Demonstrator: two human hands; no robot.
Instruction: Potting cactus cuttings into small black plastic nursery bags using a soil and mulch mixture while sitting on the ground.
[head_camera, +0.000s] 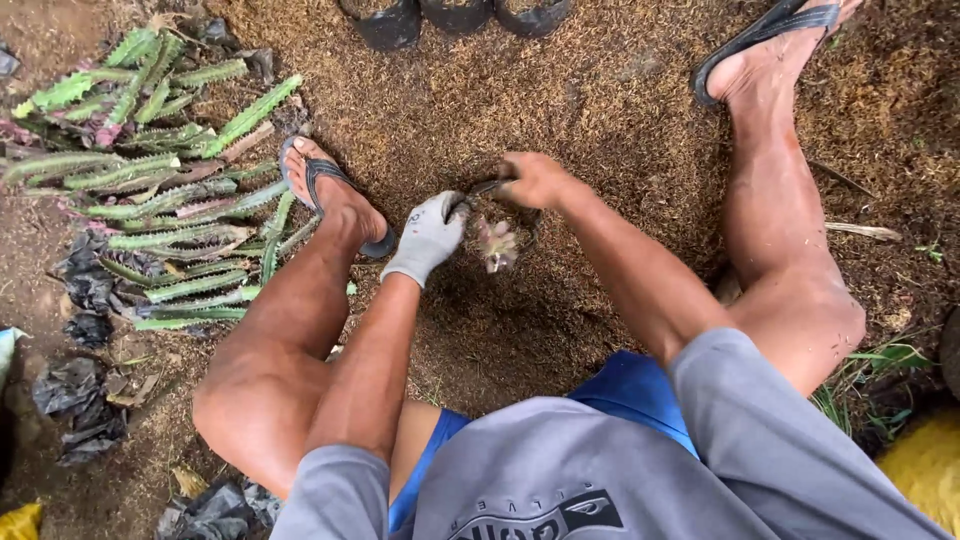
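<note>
- The person squats on ground covered with brown husk-like mulch (600, 110), knees spread, both arms reaching down between the legs.
- The left hand (428, 236) wears a pale grey knitted work glove; its grip is closed around the dark rim of a small black plastic planting bag (512, 222) sunk in the mulch, fingers curled over the near-left edge.
- The bare right hand (535, 178) has its grip closed on the far edge of the same bag, pinching the dark rim between thumb and fingers.
- A small pale pink-and-green cactus cutting (496, 244) sits between the two hands, at the mouth of the bag, just beside the gloved fingers; whether it touches them cannot be told.
- A heap of long green ribbed cactus stems (160, 190), some tinged pink, lies on the ground to the left, well apart from the hands and just beside the left foot.
- The left foot rests in a grey flip-flop sandal (330, 190), and the right foot wears a black flip-flop sandal (770, 35) at the upper right.
- Three black plastic pots (455, 15) stand in a row at the top edge.
- Crumpled black plastic bags (85, 395) lie scattered on the dirt at the lower left.
</note>
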